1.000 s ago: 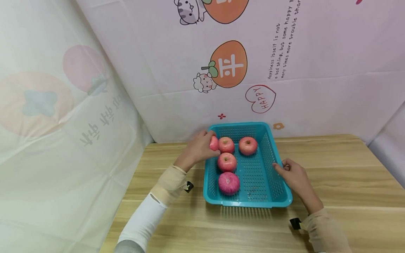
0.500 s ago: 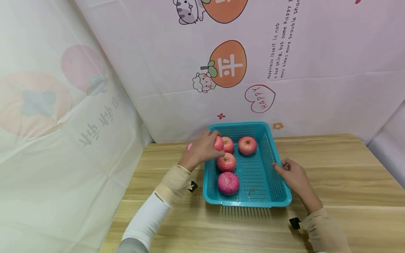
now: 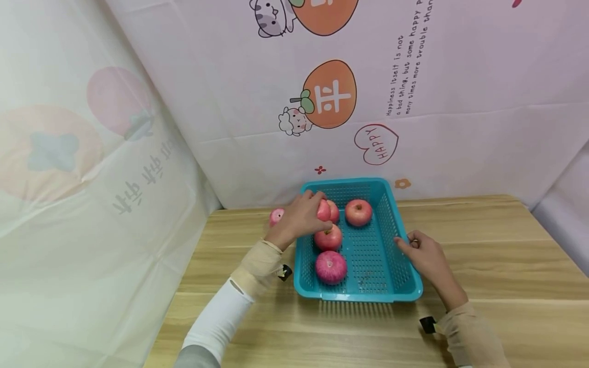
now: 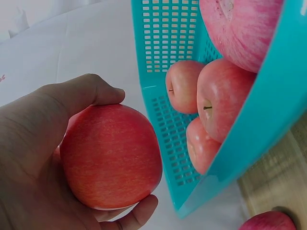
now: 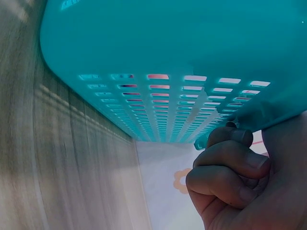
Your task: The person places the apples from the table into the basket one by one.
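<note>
My left hand (image 3: 301,219) grips a red apple (image 4: 112,155) over the left side of a teal perforated plastic basket (image 3: 368,297). The thumb and fingers wrap around the fruit. Inside the basket, apples stand at the back right (image 3: 358,212), at the middle left (image 3: 328,238) and at the front left, the last a darker pink apple (image 3: 331,267). Behind the held fruit, another apple (image 3: 335,212) is partly hidden. My right hand (image 3: 428,258) holds the basket's right rim, thumb on the inner side; its curled fingers (image 5: 223,179) show below the rim in the right wrist view.
Outside the basket, a pink apple (image 3: 276,216) lies on the wooden table (image 3: 488,255) to the left, partly behind my left hand. A white printed cloth (image 3: 257,128) hangs along the table's back edge, and another covers the left side.
My left hand has moved a little rightward with the apple, further over the basket. The apple on the table behind it has come into view. My right hand keeps its hold on the rim.
</note>
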Tool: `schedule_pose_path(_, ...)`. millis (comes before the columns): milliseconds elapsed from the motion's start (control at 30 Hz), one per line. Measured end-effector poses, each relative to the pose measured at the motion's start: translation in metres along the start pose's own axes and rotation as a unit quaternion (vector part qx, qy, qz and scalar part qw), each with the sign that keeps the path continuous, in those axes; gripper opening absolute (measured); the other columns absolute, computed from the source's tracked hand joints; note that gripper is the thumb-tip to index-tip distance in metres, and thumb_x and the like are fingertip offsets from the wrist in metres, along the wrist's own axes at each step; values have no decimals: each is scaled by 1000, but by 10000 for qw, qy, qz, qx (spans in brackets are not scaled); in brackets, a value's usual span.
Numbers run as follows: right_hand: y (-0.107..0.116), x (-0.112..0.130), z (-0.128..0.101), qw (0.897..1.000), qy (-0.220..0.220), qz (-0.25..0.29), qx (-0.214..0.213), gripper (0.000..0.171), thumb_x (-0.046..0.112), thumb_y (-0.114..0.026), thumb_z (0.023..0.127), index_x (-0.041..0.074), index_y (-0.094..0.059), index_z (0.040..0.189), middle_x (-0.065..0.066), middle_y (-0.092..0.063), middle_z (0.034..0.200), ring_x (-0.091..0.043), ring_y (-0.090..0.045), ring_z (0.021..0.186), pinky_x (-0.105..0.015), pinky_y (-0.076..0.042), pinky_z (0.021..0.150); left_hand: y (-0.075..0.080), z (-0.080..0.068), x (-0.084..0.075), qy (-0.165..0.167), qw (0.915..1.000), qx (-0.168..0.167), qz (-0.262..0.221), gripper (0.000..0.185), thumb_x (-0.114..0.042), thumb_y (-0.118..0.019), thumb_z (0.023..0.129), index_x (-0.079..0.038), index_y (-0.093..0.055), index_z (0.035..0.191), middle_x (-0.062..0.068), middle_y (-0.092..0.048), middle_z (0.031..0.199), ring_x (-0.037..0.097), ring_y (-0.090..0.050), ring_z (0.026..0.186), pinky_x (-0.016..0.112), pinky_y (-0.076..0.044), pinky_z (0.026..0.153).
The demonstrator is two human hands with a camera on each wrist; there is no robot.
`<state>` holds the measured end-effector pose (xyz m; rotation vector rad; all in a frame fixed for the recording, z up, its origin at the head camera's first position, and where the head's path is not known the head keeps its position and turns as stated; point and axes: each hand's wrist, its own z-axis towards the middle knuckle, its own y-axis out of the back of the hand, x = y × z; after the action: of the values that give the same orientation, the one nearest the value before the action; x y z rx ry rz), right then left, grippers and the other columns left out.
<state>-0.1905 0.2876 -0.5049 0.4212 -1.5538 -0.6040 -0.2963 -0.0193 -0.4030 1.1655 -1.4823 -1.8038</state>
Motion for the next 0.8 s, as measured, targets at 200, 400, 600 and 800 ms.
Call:
schedule_pose_path(200, 0, 1, 0, 10000, 11, -31, -41, 46, 47, -57, 108, 2, -54, 99, -4, -44, 74, -19, -49, 69, -29, -42, 57, 0, 1, -4, -20, 10000, 37, -38, 75, -48, -77, 89, -16, -52, 152, 10, -57, 140, 26, -57, 117, 44, -59, 91)
schedule_pose_path(400, 0, 0, 0, 10000, -30, -21, 28, 47, 47, -57, 109, 1, -55, 100, -3, -44, 74, -19, -50, 71, -30, -42, 56, -1, 2, -6, -8, 9999, 87, -106, 76, -46, -77, 89, -15, -51, 153, 10, -56, 141, 26, -57, 118, 43, -59, 93)
schedule_pose_path(600, 0, 1, 0, 10000, -17, -41, -21, 48, 49, -57, 108, 1, -55, 101, -4, -45, 75, -20, -51, 71, -29, -44, 57, -5, 6, -9, -57, 9998, 83, -142, 74, -45, -78, 89, -16, -52, 152, 10, -56, 143, 26, -57, 121, 43, -60, 94)
schedule_pose_path(800, 0, 0, 0, 10000, -5, -53, -6, 48, 48, -57, 109, 1, -56, 101, -4, -45, 74, -19, -51, 71, -29, -43, 56, -8, 8, -10, -123, 9999, 84, -58, 76, -47, -77, 90, -16, -51, 153, 9, -56, 143, 27, -57, 124, 44, -60, 95)
